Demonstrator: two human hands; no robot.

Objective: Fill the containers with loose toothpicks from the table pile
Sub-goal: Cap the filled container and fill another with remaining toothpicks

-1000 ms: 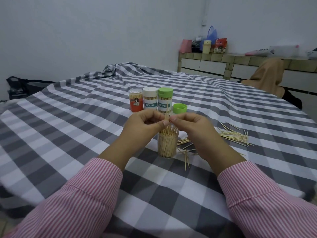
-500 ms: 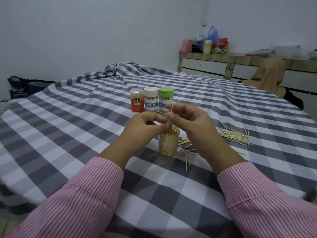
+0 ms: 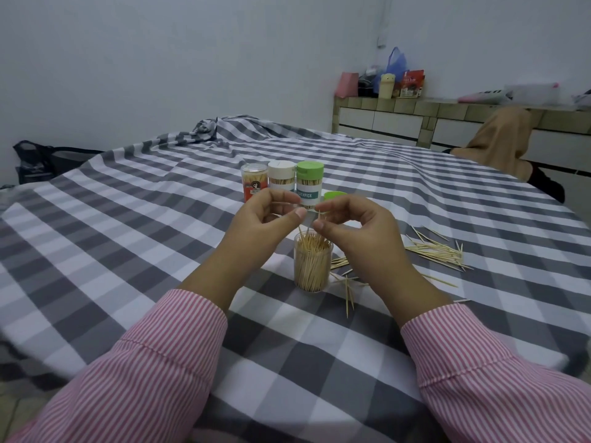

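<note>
While both hands hover above the open jar [image 3: 312,265], I see them meeting fingertip to fingertip just over its mouth. My left hand [image 3: 265,219] has its fingers curled, thumb and forefinger pinched on something thin and pale that runs across toward the other hand; I cannot tell whether it is one toothpick or a small clear piece. My right hand [image 3: 355,225] is curled too, thumb and forefinger pinching a toothpick [image 3: 319,215] that stands nearly upright at the fingertips. Neither hand touches the jar.

The jar stands on the table [image 3: 128,225] near the middle, lidless and packed with toothpicks, several tips poking above its rim. Behind the hands, toward the far edge, three closed containers stand in a row, touching or nearly so: a red jar [image 3: 254,184], a white-capped jar [image 3: 281,179] and a green-capped jar [image 3: 309,183]. A loose green cap [image 3: 334,196] lies just right of them, partly hidden by my right hand.

The pile [image 3: 436,251] of loose toothpicks lies toward the right edge, near my right wrist. A few strays [image 3: 348,289] lie scattered just right of the open jar, some touching its base or close to it.

Striped pink sleeves [image 3: 153,372] cover both forearms.
</note>
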